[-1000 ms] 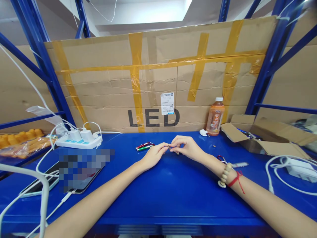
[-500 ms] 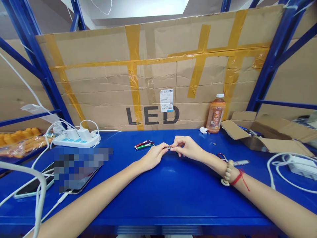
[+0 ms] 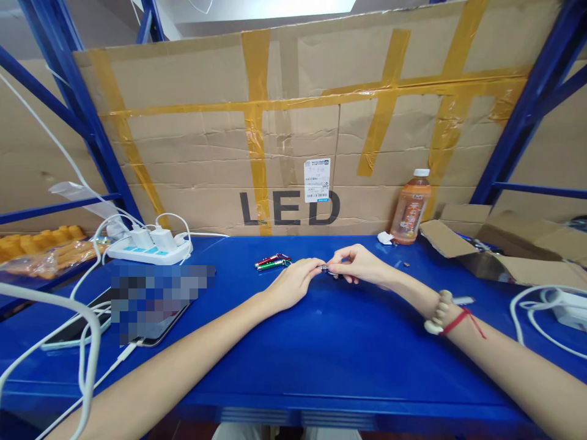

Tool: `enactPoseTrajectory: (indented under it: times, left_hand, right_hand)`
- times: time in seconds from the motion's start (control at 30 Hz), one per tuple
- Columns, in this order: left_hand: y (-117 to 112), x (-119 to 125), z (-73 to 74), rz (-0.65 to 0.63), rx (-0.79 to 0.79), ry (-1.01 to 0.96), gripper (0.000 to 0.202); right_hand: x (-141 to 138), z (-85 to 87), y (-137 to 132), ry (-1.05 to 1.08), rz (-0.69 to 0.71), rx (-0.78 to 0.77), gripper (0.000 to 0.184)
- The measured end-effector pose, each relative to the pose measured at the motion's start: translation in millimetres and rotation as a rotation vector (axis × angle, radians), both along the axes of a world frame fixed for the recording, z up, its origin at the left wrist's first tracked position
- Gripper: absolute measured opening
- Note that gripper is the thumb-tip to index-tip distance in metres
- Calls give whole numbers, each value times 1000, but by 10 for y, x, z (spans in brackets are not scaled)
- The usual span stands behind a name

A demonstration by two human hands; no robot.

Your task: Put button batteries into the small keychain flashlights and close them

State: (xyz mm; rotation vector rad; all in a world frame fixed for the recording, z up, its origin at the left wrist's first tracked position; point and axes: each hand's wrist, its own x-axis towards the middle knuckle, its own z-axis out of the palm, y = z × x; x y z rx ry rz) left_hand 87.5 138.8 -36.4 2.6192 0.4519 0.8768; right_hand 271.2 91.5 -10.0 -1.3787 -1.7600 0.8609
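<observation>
My left hand (image 3: 293, 282) rests low over the blue table, its thumb and fingertips closed on one end of a small silver-and-dark piece (image 3: 324, 267). From the other side, my right hand (image 3: 358, 264) pinches the same piece; a darker part shows under its fingers. The piece is mostly covered, so its kind cannot be made out. Just left of my left hand lie a red pen-shaped metal keychain light (image 3: 270, 261) and a green one (image 3: 271, 266), side by side. Beaded and red string bracelets circle my right wrist.
At the back right stand a drink bottle (image 3: 411, 208), crumpled white paper (image 3: 385, 238) and an open cardboard box (image 3: 481, 260). A silver pen-like item (image 3: 464, 300) lies partly behind my right wrist. Left are a power strip (image 3: 151, 249), cables and a phone (image 3: 80, 321). Cardboard (image 3: 206, 165) walls the back.
The whole view has shifted, so the scene sits farther right. My right fingers have turned slightly over the small piece, and more of its dark part shows beneath them. Both hands still hold it.
</observation>
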Motion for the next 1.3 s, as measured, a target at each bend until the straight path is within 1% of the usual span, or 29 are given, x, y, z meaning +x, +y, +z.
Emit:
enactPoseTrajectory:
  times: [0.07, 0.17, 0.33, 0.53, 0.77, 0.83, 0.93, 1.03, 1.13, 1.23, 1.3]
  left_hand:
    - [-22, -9, 0, 14, 63, 22, 25]
    - [-54, -23, 3, 33, 145, 56, 27]
    - [-82, -47, 12, 29, 201, 105, 27]
    - [-82, -66, 15, 5, 164, 113, 27]
    - [-65, -45, 28, -31, 48, 65, 27]
    - [-45, -32, 21, -26, 14, 32, 26]
    - [-9, -13, -1, 2, -51, -36, 27]
    - [20, -3, -21, 3, -97, -57, 28]
    - [30, -1, -24, 3, -121, -53, 29]
    - [30, 1, -18, 45, -139, -63, 29]
    - [28, 4, -15, 52, -149, -61, 29]
  right_hand:
    - [22, -11, 9, 25, -1, -52, 31]
    - [33, -33, 10, 59, 5, -63, 30]
    - [32, -65, 3, 43, 13, -79, 30]
    - [17, -73, -3, 54, -19, -114, 33]
    - [-6, -100, 3, 119, -48, -132, 37]
    - [-40, -104, 7, 142, -82, -89, 37]
    - [-105, -85, 10, 192, -137, 63, 38]
    - [-125, -51, 8, 190, -79, 199, 36]
    - [-89, -35, 11, 130, 3, 313, 33]
    - [-48, -44, 18, 39, 33, 440, 28]
    - [-36, -50, 21, 6, 54, 491, 27]
